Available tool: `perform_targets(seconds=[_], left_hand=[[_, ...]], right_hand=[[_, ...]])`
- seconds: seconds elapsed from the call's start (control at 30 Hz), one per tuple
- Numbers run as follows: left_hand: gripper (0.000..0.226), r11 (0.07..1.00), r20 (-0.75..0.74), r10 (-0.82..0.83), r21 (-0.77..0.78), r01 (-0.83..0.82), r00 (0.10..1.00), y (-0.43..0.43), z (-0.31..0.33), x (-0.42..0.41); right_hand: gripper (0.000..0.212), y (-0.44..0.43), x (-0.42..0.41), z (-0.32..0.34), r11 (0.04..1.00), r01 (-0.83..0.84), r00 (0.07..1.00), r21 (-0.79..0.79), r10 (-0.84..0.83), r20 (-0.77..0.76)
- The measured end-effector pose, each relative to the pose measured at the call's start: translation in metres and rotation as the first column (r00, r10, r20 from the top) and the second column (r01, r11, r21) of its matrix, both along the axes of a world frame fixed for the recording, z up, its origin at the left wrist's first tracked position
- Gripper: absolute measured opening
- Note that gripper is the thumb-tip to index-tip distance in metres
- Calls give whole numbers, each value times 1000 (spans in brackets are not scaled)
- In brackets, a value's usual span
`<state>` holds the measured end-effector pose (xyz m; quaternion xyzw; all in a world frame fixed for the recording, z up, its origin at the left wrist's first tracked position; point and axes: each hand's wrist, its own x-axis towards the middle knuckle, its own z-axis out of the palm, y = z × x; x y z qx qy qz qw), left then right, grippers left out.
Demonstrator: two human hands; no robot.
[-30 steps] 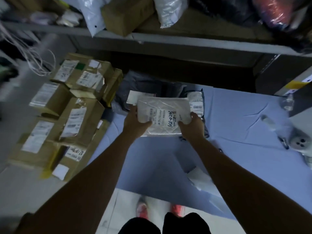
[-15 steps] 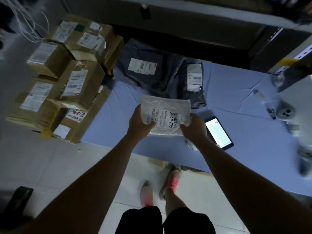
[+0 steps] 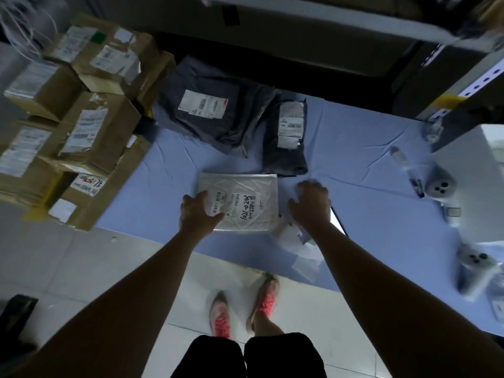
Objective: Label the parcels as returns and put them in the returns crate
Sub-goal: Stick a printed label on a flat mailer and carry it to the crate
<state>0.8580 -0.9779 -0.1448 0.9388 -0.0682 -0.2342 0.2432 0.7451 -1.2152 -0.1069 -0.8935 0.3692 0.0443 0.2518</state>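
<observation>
A white plastic parcel [image 3: 245,192] with a printed label and handwritten numbers lies flat on the blue-covered table [image 3: 368,173]. My left hand [image 3: 197,214] holds its near left corner, with the thumb on the label. My right hand [image 3: 311,205] is off the parcel, just to its right, with fingers loosely curled and nothing in them. It hovers over a lit phone [image 3: 339,221] and some white paper slips [image 3: 291,233]. Two dark grey parcels [image 3: 212,77] [image 3: 289,154] with labels lie behind the white one. No crate is in view.
A stack of labelled cardboard boxes [image 3: 103,132] crowds the table's left end. White round devices [image 3: 441,184] [image 3: 474,263] and a marker [image 3: 416,184] lie at the right. A dark shelf unit [image 3: 300,36] runs along the back. My feet stand at the table's front edge.
The white parcel, held up in both hands before, now lies on the table. My right hand has let go and moved right over the phone.
</observation>
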Motion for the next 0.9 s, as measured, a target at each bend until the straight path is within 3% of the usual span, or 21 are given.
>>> perform_targets(seconds=[0.13, 0.27, 0.47, 0.73, 0.9], left_hand=[[83, 997, 5, 10, 74, -10, 1000, -12, 3, -5], [84, 995, 11, 36, 98, -37, 999, -17, -1, -8], [88, 997, 35, 46, 65, -48, 998, -15, -5, -9], [107, 999, -36, 21, -41, -22, 999, -9, 1, 5], [109, 981, 21, 30, -190, -25, 999, 1, 10, 13]], right_hand=[[67, -29, -16, -5, 1000, 3, 977, -14, -6, -214], [82, -41, -22, -17, 1000, -6, 959, 23, 13, -284], [83, -46, -29, -27, 998, 57, 966, -17, -59, -251], [82, -41, -11, -9, 1000, 10, 957, -12, -13, -290], [75, -11, 26, 20, 995, -101, 985, -6, 100, -139]])
